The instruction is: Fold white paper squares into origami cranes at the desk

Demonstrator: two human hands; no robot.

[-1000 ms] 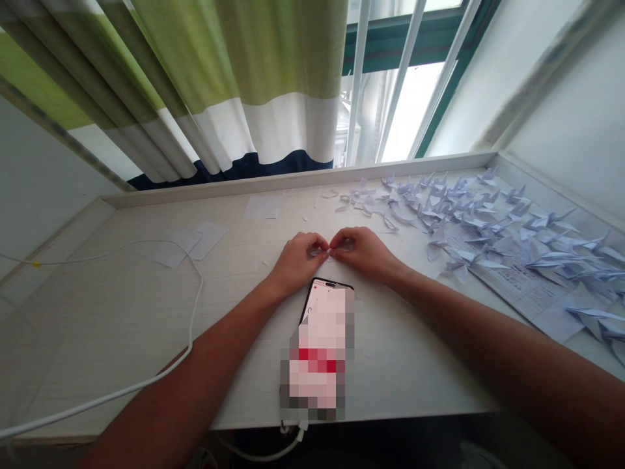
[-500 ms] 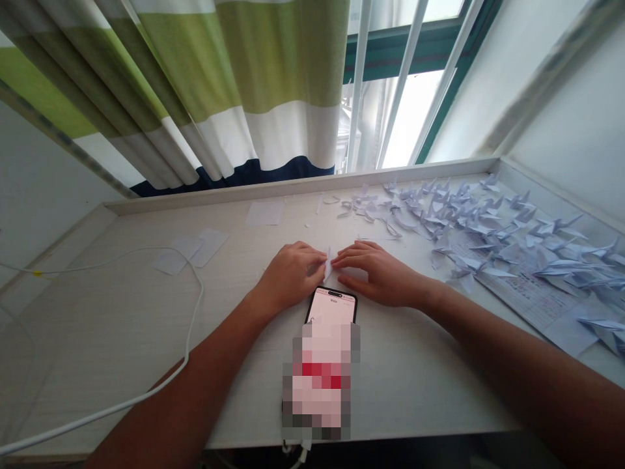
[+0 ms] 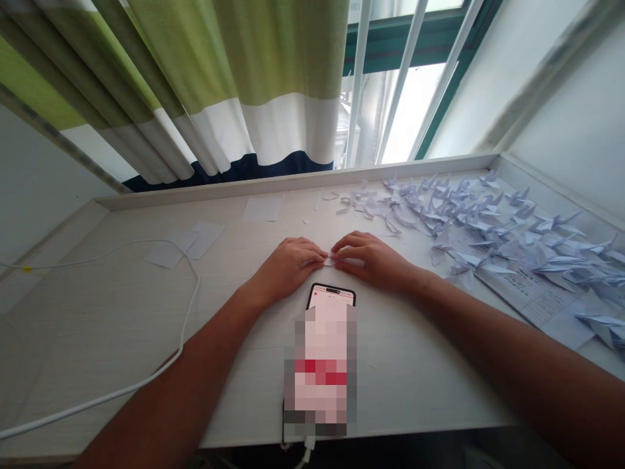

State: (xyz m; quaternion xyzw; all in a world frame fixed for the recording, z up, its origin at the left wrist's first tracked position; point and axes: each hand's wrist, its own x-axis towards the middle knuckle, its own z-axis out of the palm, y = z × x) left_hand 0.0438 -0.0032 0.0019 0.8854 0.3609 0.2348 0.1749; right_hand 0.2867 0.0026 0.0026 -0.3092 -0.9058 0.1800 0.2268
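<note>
A small folded piece of white paper [image 3: 329,260] is pinched between my two hands, just beyond the phone. My left hand [image 3: 294,266] has its thumb and fingers closed on the paper's left side. On the right side my right hand [image 3: 368,259] grips it the same way, fingertips close to those of the left. Most of the paper is hidden by the fingers, so its exact fold cannot be made out. Below the hands lies a phone [image 3: 334,301] with its screen lit and mostly blurred, a white cable plugged into its lower end.
Many folded paper cranes [image 3: 469,208] are heaped at the right, some over a printed sheet [image 3: 532,296]. Loose white paper squares [image 3: 206,240] lie at the left, another paper square [image 3: 262,208] further back. A white cable [image 3: 195,306] loops across the left forearm. Paper scraps [image 3: 344,203] lie near the back.
The paper, upright between the fingertips before, now sits lower and flatter. Both hands have closed in on it, the right hand's fingertips moving up to its edge.
</note>
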